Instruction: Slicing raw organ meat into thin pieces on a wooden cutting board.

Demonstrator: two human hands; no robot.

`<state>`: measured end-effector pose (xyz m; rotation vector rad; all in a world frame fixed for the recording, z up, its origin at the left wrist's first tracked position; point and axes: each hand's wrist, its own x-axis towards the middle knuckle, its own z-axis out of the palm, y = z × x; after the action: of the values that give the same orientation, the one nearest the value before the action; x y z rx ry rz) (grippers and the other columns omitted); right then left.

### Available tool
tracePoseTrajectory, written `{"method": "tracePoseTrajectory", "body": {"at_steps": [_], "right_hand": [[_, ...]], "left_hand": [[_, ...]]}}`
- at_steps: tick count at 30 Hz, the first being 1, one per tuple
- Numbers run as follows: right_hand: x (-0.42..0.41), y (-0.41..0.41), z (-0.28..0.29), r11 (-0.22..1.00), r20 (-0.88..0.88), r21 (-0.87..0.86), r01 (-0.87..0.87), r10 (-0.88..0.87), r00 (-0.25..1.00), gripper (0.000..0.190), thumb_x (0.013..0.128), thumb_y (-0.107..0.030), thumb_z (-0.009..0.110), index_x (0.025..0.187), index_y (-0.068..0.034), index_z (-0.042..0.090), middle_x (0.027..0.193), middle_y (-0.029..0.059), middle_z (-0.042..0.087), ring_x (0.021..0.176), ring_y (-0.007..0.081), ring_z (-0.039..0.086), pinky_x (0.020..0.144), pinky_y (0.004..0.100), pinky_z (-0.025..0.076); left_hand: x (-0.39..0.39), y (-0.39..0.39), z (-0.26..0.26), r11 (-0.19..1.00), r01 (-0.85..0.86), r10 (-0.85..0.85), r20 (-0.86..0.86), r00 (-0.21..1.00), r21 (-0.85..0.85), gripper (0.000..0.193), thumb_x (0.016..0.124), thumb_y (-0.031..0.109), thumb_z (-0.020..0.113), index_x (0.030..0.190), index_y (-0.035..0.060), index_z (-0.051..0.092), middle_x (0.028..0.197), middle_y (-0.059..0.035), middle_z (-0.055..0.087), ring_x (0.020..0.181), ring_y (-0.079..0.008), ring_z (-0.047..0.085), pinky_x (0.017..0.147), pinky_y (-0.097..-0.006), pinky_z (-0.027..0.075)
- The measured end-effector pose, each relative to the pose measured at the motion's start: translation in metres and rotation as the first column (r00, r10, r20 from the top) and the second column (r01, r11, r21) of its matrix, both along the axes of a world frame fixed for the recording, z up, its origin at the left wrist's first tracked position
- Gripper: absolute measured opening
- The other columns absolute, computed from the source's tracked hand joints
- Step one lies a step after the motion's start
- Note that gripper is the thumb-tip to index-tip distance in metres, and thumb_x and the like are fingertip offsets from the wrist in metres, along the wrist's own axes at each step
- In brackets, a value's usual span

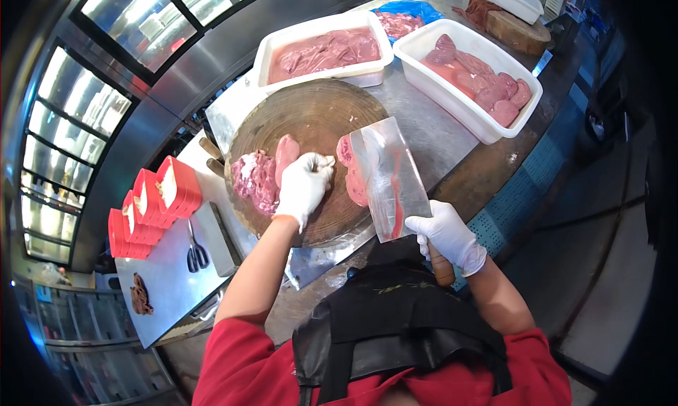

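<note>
My right hand [450, 236], in a white glove, grips the wooden handle of a broad cleaver [389, 178]. The blade lies tilted over the right side of a round wooden chopping block [312, 109], a red streak along its face. Cut pieces of pink kidney [349, 162] show at the blade's left edge, partly covered by it. My gloved left hand [306, 186] rests on the block with fingers curled in; whether anything is inside them is hidden. Touching its left side is a smooth kidney piece [287, 154], beside a heap of dark red and whitish trimmings [254, 181].
Behind the block stand a white tub of meat in reddish liquid [320, 20] and another of whole kidneys [461, 107]. Between them sits a blue bag [431, 13] with meat. Leftward are red containers [180, 194], black-handled scissors [197, 255], a grey rectangular block [220, 247] and a brown cloth [140, 295].
</note>
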<state>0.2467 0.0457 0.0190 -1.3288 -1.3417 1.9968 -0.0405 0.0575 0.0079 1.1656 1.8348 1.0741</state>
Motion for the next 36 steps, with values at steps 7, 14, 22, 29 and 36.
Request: {"method": "tracePoseTrajectory", "body": {"at_steps": [7, 14, 22, 29, 36], "right_hand": [[-0.031, 0.036, 0.007, 0.999, 0.157, 0.034, -0.028, 0.022, 0.987, 0.022, 0.091, -0.021, 0.065, 0.097, -0.002, 0.056, 0.068, 0.0045, 0.055, 0.049, 0.0144, 0.055, 0.043, 0.0323, 0.045], [-0.053, 0.058, 0.017, 0.997, 0.266, 0.046, -0.067, 0.053, 0.962, 0.024, 0.091, -0.021, 0.064, 0.099, 0.001, 0.056, 0.068, 0.0061, 0.057, 0.049, 0.0165, 0.056, 0.044, 0.0344, 0.047], [-0.023, 0.017, -0.004, 0.996, 0.246, -0.008, -0.089, 0.088, 0.965, 0.025, 0.091, -0.020, 0.065, 0.100, 0.002, 0.056, 0.065, 0.0070, 0.056, 0.047, 0.0164, 0.055, 0.042, 0.0331, 0.045], [-0.057, 0.073, 0.014, 0.982, 0.350, 0.055, -0.179, 0.149, 0.925, 0.026, 0.091, -0.022, 0.064, 0.098, 0.001, 0.057, 0.065, 0.0065, 0.056, 0.047, 0.0156, 0.055, 0.040, 0.0340, 0.046], [-0.031, 0.035, 0.007, 0.973, 0.313, -0.056, -0.224, 0.230, 0.922, 0.036, 0.090, -0.023, 0.066, 0.106, 0.006, 0.052, 0.069, 0.0091, 0.058, 0.050, 0.0176, 0.057, 0.043, 0.0351, 0.048]], "left_hand": [[-0.003, 0.054, -0.019, 0.998, 0.013, 0.001, -0.215, 0.977, 0.066, 0.015, 0.088, 0.013, 0.076, 0.083, 0.0025, 0.067, 0.072, -0.0047, 0.068, 0.061, -0.0094, 0.062, 0.056, -0.0263, 0.051], [-0.016, 0.063, -0.021, 0.999, 0.052, -0.053, -0.196, 0.979, -0.008, 0.023, 0.080, 0.017, 0.080, 0.072, 0.0028, 0.063, 0.069, -0.0122, 0.068, 0.064, -0.0182, 0.064, 0.064, -0.0338, 0.051], [-0.014, 0.057, -0.005, 0.993, 0.073, -0.083, -0.110, 0.990, -0.095, 0.019, 0.081, 0.015, 0.080, 0.074, 0.0031, 0.066, 0.070, -0.0099, 0.069, 0.066, -0.0169, 0.064, 0.066, -0.0336, 0.051], [-0.016, 0.053, -0.011, 0.990, 0.104, -0.118, -0.151, 0.981, -0.096, 0.013, 0.089, 0.013, 0.076, 0.081, 0.0064, 0.067, 0.071, -0.0013, 0.064, 0.061, -0.0091, 0.058, 0.052, -0.0242, 0.046], [-0.024, 0.051, -0.014, 0.995, 0.075, -0.087, -0.207, 0.974, -0.066, 0.014, 0.085, 0.014, 0.078, 0.078, 0.0043, 0.070, 0.072, -0.0072, 0.069, 0.064, -0.0142, 0.062, 0.060, -0.0290, 0.049]]}}
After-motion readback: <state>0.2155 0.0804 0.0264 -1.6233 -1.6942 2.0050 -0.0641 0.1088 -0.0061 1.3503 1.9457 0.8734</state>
